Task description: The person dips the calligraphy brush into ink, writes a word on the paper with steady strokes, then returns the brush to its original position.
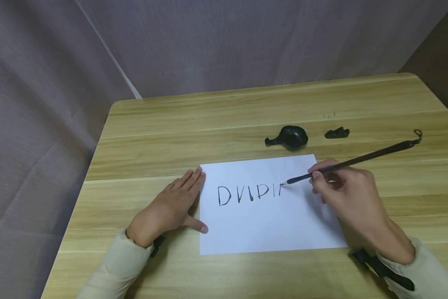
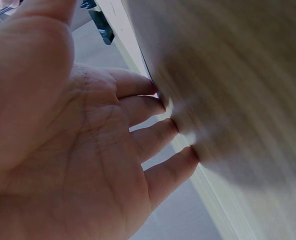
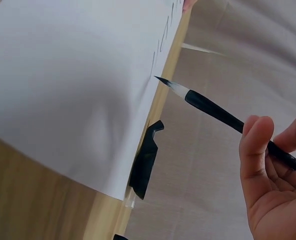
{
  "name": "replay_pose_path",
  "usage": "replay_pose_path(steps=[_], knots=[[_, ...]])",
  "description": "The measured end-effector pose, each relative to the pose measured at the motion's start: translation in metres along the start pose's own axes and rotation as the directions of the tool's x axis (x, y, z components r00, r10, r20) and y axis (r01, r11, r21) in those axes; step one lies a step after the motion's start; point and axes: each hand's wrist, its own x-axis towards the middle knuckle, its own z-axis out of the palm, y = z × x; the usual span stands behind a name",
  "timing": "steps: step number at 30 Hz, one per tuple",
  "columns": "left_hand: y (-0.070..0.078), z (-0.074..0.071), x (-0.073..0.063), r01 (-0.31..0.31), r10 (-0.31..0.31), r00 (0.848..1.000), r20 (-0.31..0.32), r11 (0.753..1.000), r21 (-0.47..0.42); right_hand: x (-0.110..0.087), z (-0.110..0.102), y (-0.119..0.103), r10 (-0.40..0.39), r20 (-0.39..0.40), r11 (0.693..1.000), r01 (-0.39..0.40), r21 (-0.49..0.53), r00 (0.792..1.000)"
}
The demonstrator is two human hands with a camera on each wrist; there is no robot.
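My right hand (image 1: 345,191) pinches a dark-handled calligraphy brush (image 1: 352,161) between thumb and fingers. In the right wrist view the brush tip (image 3: 170,84) is black at its point and white above, close to the paper. A white sheet of paper (image 1: 261,232) lies on the table with a row of thin black letters and strokes (image 1: 246,194); the brush tip is at the row's right end. My left hand (image 1: 169,207) lies with straight fingers along the sheet's left edge, the thumb at its lower left. The left wrist view shows those fingertips (image 2: 190,155) touching the surface.
Behind the sheet stands a black gourd-shaped ink dish (image 1: 293,138). To its right sits a small black brush rest (image 1: 337,133). The wooden table (image 1: 164,133) has a few dark specks at the back right. A grey curtain (image 1: 224,45) hangs beyond it.
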Motion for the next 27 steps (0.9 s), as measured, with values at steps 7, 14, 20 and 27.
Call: replay_pose_path(steps=[7,14,20,27], knots=[[-0.0004,0.0013,-0.0002,-0.003,0.003,1.0,0.001,1.0,-0.001,0.0002,0.0011,0.0003,0.042,0.03,0.999,-0.042,0.017,0.999],[-0.0012,0.0018,-0.001,-0.01,0.01,1.0,-0.009,1.0,-0.005,0.0007,-0.0003,0.0017,0.01,0.011,1.0,-0.01,-0.007,1.0],[-0.0007,-0.0002,-0.0017,-0.009,0.008,1.0,-0.015,1.0,-0.003,-0.0011,-0.0041,0.0015,0.002,-0.013,0.999,-0.003,-0.036,1.0],[-0.001,0.001,-0.0012,-0.01,0.01,1.0,-0.01,1.0,-0.007,-0.0034,-0.0062,-0.0002,-0.014,-0.017,0.999,0.014,-0.032,1.0]])
